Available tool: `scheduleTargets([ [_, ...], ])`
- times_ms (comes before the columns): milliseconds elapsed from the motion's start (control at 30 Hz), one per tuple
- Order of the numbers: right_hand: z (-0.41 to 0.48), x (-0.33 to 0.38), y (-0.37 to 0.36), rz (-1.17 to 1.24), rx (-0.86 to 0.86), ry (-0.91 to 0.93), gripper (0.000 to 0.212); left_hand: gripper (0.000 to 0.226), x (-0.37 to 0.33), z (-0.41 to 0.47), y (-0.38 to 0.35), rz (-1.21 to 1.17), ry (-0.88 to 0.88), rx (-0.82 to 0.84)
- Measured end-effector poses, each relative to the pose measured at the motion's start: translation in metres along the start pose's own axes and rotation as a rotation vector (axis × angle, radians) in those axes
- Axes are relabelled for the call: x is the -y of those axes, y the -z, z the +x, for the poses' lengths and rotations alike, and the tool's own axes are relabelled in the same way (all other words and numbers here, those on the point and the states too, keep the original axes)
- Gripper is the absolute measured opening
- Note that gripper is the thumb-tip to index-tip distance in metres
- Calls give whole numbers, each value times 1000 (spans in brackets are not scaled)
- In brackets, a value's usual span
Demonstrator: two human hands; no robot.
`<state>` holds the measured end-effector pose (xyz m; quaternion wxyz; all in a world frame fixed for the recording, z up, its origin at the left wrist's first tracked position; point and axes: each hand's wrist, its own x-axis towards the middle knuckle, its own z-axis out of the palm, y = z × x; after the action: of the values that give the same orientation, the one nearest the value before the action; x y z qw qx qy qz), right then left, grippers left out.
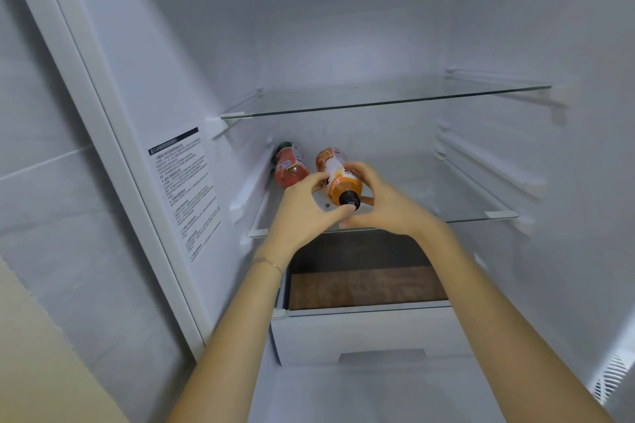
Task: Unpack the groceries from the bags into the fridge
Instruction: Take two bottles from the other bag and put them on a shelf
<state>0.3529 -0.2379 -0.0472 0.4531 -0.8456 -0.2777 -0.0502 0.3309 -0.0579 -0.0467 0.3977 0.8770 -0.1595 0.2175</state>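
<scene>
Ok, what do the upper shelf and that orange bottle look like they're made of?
The upper shelf is most likely clear glass: you see straight through it, and its front edge reads as a thin dark line. The orange bottle is probably clear glossy plastic, since the orange drink shows through, with a printed label and a dark cap, likely plastic.

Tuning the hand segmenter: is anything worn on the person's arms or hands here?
No sleeves or gloves in view. The left hand has a thin chain bracelet at the wrist. The right hand shows no ring, watch or band.
</scene>
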Motion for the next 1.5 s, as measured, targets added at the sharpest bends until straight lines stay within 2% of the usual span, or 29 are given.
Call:
scheduleTargets([
  [167, 19, -6, 9, -116, 32, -35, 89, 69, 6, 11, -2, 201, -24, -35],
  [267, 33, -7, 11, -165, 25, -26, 87, 67, 12, 18, -4, 245, -19, -72],
  [567, 71, -15, 10, -132, 100, -50, 84, 56, 30, 40, 3, 202, -7, -112],
  [767, 82, -19, 11, -80, 103, -73, 83, 63, 42, 52, 0, 251, -11, -90],
  [900, 81, -19, 8, -110, 109, -89, 87, 62, 45, 53, 4, 217, -2, -56],
  [1033, 74, -13, 6, -179, 101, -122, 96, 64, 44, 47, 5, 292, -7, -84],
  [1167, 50, -6, 7, -314, 19, -150, 109, 65, 32, 36, 6, 383, -41, -129],
  [1333, -9, 10, 20, -537, -174, -212, 101, 67, 10, 19, 1, 445, -183, -105],
  [1500, -87, 31, 26, -671, -286, -297, 98, 68, -6, -6, -6, 415, -313, -58],
])
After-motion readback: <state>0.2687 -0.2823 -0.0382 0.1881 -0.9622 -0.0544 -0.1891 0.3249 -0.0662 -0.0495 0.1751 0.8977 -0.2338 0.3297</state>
